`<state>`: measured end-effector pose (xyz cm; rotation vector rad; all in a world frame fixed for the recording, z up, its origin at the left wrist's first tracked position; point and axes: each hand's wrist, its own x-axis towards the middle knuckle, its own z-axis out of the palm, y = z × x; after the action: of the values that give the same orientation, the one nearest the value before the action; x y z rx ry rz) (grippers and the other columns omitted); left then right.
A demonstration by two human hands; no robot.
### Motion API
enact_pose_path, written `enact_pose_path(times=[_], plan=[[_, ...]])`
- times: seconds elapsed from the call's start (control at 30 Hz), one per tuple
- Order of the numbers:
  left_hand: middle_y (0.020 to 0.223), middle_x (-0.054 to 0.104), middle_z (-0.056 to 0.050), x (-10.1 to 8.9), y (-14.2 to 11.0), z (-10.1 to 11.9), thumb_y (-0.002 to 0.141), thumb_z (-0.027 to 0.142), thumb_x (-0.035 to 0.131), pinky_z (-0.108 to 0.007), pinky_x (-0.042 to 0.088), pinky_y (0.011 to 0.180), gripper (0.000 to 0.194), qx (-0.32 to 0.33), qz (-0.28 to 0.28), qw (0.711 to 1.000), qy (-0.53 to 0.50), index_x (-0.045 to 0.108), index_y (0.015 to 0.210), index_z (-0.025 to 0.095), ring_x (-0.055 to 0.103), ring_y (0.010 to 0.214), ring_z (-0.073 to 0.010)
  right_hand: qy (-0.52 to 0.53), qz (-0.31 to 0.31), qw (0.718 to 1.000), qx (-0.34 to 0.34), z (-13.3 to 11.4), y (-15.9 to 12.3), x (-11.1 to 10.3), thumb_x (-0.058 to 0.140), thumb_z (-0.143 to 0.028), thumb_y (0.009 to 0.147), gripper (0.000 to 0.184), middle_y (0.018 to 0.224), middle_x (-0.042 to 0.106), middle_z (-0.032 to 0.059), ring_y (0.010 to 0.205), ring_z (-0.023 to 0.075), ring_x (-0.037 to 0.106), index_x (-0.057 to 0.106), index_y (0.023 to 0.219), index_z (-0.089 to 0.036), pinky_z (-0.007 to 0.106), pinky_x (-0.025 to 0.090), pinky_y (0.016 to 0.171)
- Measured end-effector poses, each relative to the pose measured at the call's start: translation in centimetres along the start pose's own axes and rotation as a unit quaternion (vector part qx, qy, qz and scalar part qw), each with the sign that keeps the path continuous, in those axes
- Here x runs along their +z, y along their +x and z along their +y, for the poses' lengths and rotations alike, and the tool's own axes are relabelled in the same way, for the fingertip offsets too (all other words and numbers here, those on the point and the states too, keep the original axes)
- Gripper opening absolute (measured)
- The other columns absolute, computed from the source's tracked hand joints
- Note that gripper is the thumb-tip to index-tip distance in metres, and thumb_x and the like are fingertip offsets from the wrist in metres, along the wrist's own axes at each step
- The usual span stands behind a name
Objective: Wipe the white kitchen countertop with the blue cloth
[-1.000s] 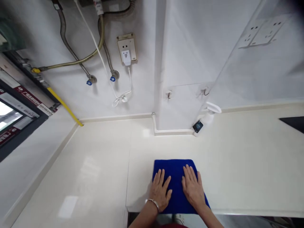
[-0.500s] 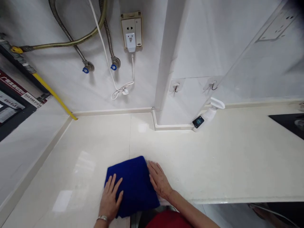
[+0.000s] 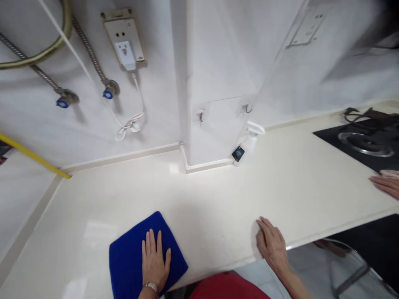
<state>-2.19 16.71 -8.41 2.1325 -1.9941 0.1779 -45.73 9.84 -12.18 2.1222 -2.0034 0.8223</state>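
Left hand (image 3: 154, 268) — flat on blue cloth (image 3: 126, 257)

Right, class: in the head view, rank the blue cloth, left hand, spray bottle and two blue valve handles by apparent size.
1. Blue cloth
2. Left hand
3. Spray bottle
4. Blue valve handles: too alike to rank

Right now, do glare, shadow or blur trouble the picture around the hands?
In the head view, bright glare patches lie on the white counter left of the blue cloth; also in the head view, a soft shadow sits beside the right hand, the left hand reads clearly, and the upper-right socket panel looks blurred.
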Motion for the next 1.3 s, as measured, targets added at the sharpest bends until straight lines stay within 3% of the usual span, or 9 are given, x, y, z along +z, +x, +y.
enact_pose_path(times=[0.13, 0.37, 0.6, 0.73, 0.87, 1.1, 1.2, 1.3], plan=[[0.165, 0.009, -0.019, 1.4, 4.5, 0.7, 0.095, 0.040, 0.039, -0.060, 0.027, 0.121, 0.067, 0.002, -0.005, 1.000, -0.015, 0.021, 0.153, 0.015, 0.010, 0.152, -0.0332, -0.062, 0.011, 0.998, 0.024, -0.3, 0.0, 0.3, 0.039, -0.025, 0.093, 0.046, 0.143, 0.054, 0.0071, 0.132, 0.0197, 0.048, 0.043, 0.139, -0.023, 0.047, 0.031, 0.119], [0.162, 0.017, -0.024, 3.5, 16.0, 2.3, 0.096, 0.050, 0.031, -0.058, 0.020, 0.123, 0.068, -0.020, -0.047, 0.998, -0.028, 0.028, 0.151, 0.010, 0.011, 0.152, -0.0347, -0.079, 0.002, 0.996, 0.029, -0.7, 0.6, 0.4, 0.037, -0.026, 0.093, 0.046, 0.143, 0.053, 0.0063, 0.133, 0.0184, 0.047, 0.043, 0.138, -0.023, 0.045, 0.030, 0.119], [0.164, 0.014, -0.019, 5.3, 25.4, 1.2, 0.096, 0.053, 0.027, -0.054, 0.017, 0.125, 0.069, 0.003, -0.066, 0.997, -0.033, 0.025, 0.152, 0.014, 0.009, 0.153, -0.0307, -0.092, -0.041, 0.994, 0.050, -0.4, 0.3, 0.7, 0.032, -0.029, 0.092, 0.051, 0.145, 0.051, 0.0048, 0.131, 0.0198, 0.049, 0.038, 0.143, -0.026, 0.047, 0.031, 0.117], [0.165, 0.012, -0.018, 6.1, 30.3, 0.9, 0.096, 0.054, 0.025, -0.053, 0.017, 0.125, 0.068, 0.032, -0.086, 0.995, -0.031, 0.023, 0.153, 0.017, 0.008, 0.153, -0.0290, -0.105, -0.069, 0.986, 0.112, -1.7, 1.2, 1.0, 0.030, -0.031, 0.090, 0.054, 0.146, 0.049, 0.0042, 0.133, 0.0228, 0.047, 0.036, 0.144, -0.028, 0.052, 0.033, 0.115], [0.164, 0.013, -0.017, 7.3, 34.7, 1.1, 0.096, 0.056, 0.025, -0.052, 0.016, 0.125, 0.069, 0.061, -0.090, 0.993, -0.037, 0.024, 0.153, 0.018, 0.008, 0.153, -0.0286, -0.133, -0.056, 0.979, 0.141, -2.8, 2.0, 1.2, 0.032, -0.033, 0.089, 0.056, 0.144, 0.050, 0.0038, 0.134, 0.0243, 0.045, 0.036, 0.144, -0.030, 0.054, 0.033, 0.115], [0.164, 0.015, -0.016, 8.7, 39.1, 1.5, 0.095, 0.055, 0.032, -0.052, 0.013, 0.126, 0.069, 0.079, -0.076, 0.992, -0.063, 0.027, 0.152, 0.018, 0.010, 0.153, -0.0285, -0.151, -0.048, 0.979, 0.126, -2.2, 1.9, 1.5, 0.036, -0.031, 0.087, 0.058, 0.143, 0.051, 0.0036, 0.133, 0.0249, 0.046, 0.035, 0.145, -0.031, 0.052, 0.035, 0.111], [0.163, 0.019, -0.018, 8.4, 38.9, 1.7, 0.095, 0.053, 0.033, -0.053, 0.015, 0.125, 0.068, 0.076, -0.072, 0.992, -0.065, 0.029, 0.151, 0.015, 0.013, 0.152, -0.0300, -0.147, -0.039, 0.981, 0.124, -2.3, 2.1, 1.6, 0.037, -0.029, 0.086, 0.057, 0.142, 0.052, 0.0037, 0.131, 0.0240, 0.048, 0.037, 0.143, -0.030, 0.051, 0.034, 0.112], [0.162, 0.021, -0.019, 7.8, 37.2, 2.1, 0.095, 0.050, 0.033, -0.053, 0.016, 0.125, 0.067, 0.074, -0.066, 0.993, -0.062, 0.030, 0.151, 0.014, 0.016, 0.152, -0.0303, -0.136, -0.035, 0.983, 0.122, -2.6, 2.4, 1.6, 0.037, -0.028, 0.086, 0.055, 0.141, 0.053, 0.0040, 0.130, 0.0226, 0.049, 0.039, 0.141, -0.030, 0.049, 0.033, 0.111]])
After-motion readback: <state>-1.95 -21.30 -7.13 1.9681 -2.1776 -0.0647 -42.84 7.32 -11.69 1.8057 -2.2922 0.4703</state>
